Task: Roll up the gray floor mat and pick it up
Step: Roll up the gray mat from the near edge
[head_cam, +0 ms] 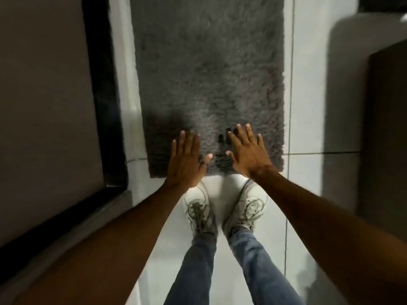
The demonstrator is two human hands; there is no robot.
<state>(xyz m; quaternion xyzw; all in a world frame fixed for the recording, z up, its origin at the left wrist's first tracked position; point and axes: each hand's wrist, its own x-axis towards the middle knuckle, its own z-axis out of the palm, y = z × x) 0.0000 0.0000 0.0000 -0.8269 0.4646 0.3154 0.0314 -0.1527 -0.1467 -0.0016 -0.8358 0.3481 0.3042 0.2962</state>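
A shaggy gray floor mat (207,69) lies flat and unrolled on the white tiled floor, stretching away from me. My left hand (186,160) hovers palm down over the mat's near left corner, fingers spread, a ring on the thumb. My right hand (247,151) is spread the same way over the near edge, right of centre. Neither hand holds anything. Whether the palms touch the pile I cannot tell.
My two white sneakers (224,208) stand on the tiles just short of the mat's near edge. A dark-framed bed or bench (103,102) runs along the left. A dark brown cabinet (385,133) stands at the right.
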